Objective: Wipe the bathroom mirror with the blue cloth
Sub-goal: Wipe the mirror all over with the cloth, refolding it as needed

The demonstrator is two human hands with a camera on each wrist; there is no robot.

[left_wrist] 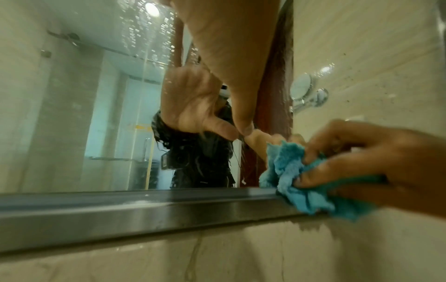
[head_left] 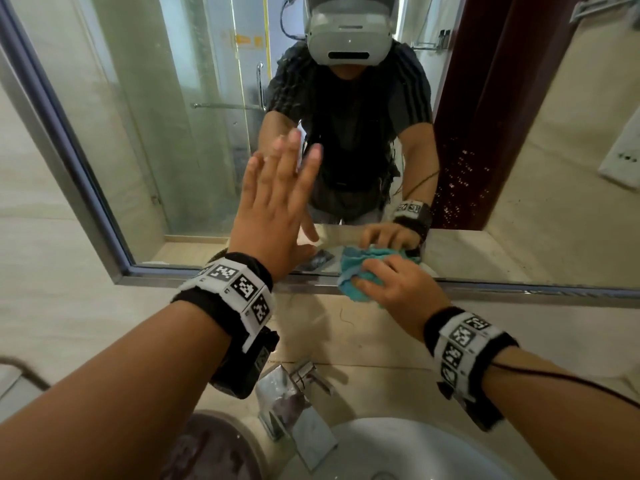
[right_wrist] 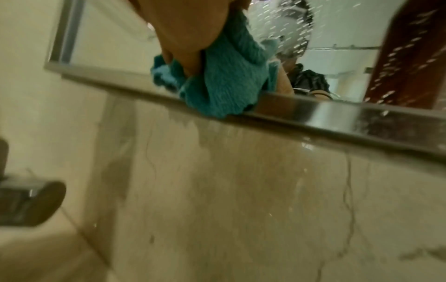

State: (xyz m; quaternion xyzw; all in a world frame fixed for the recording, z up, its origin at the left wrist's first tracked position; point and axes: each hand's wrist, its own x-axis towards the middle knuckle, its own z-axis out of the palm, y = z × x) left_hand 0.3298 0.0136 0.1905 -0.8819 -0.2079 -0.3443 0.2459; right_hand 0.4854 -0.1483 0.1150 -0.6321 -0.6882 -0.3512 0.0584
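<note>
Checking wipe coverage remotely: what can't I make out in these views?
- Mirror top: cut off by the head view's edge.
- Glass under the blue cloth: hidden by cloth and right hand.
- Left hand palm contact: hidden by its back; the left wrist view is blurred.
- Sink: cut off below.

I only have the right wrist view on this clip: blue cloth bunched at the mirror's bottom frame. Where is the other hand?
Observer: The left hand is raised with straight fingers, flat against the mirror, left of the blue cloth.
Operator: Anything in it?
Observer: Nothing; the left wrist view shows an empty palm reflected in the glass.
Operator: What's under the arms?
Observer: A chrome tap and a white basin directly below.
Operator: How is the cloth held?
Observer: The right hand has its fingers curled over the bunched cloth.
</note>
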